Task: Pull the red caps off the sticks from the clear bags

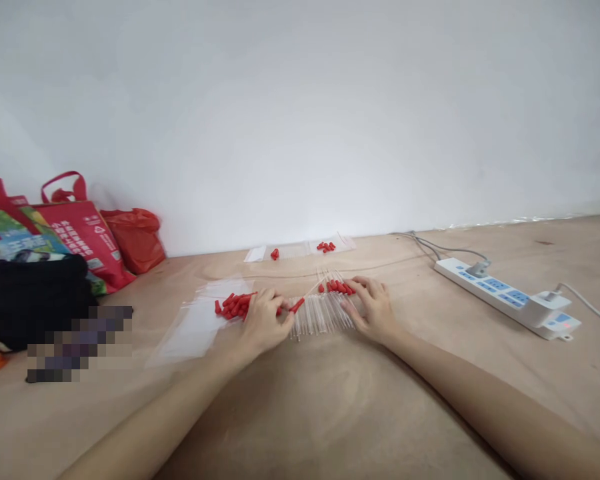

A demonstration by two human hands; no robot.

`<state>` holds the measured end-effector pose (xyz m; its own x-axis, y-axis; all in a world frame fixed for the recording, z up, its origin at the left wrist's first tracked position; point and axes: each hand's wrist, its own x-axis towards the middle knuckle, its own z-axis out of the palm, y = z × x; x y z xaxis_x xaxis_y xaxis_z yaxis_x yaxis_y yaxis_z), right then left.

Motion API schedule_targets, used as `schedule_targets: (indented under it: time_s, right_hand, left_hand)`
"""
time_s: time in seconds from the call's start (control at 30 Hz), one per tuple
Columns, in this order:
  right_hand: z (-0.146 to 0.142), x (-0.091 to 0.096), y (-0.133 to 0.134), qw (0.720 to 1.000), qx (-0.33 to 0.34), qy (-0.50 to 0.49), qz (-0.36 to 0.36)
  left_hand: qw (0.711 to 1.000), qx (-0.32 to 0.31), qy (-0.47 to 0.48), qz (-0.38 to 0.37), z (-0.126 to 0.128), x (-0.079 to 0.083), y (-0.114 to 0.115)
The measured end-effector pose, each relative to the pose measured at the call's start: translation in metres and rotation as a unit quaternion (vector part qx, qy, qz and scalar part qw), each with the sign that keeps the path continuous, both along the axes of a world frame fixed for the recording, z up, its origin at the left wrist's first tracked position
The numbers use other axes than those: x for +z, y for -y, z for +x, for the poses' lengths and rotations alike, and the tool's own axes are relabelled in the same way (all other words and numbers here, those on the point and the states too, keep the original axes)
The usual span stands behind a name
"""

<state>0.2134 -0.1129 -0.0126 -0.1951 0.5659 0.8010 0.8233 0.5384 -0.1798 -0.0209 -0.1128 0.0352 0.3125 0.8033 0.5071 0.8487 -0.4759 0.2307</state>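
My left hand (265, 321) is closed in a pinch on a red rubber bulb (297, 305). A thin clear tube seems to slant up to the right from it, like a dropper. Beside that hand, a heap of loose red bulbs (234, 305) lies on a clear plastic bag (193, 330). My right hand (374, 312) rests at the right end of a row of thin clear tubes (314, 317), thumb and forefinger apart. Its forefinger is by several red bulbs (336, 287) with tubes attached, lying behind the row. Whether it touches them I cannot tell.
Farther back, small clear bags (300, 249) hold more red pieces. A white power strip (500, 293) with plugs and grey cables lies to the right. Shopping bags (87, 233) and a black cloth item (35, 300) stand left, near a blurred-out object (80, 343). A white wall backs the wooden table.
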Motion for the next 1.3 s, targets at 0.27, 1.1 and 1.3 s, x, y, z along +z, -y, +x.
schedule_targets:
  time_s: [0.27,1.1,1.3]
  right_hand:
    - [-0.03,0.004,0.021,0.979,0.121,0.158,0.047]
    - [-0.031,0.009,0.023,0.964,0.201,0.141,0.104]
    - [-0.031,0.01,0.022,0.961,0.205,0.145,0.116]
  left_hand:
    - [0.977,-0.146,-0.032,0.155,-0.02,-0.023,0.037]
    - [0.955,-0.178,-0.044,0.233,-0.011,-0.034,0.033]
    - [0.953,-0.154,-0.057,0.254,-0.007,-0.036,0.036]
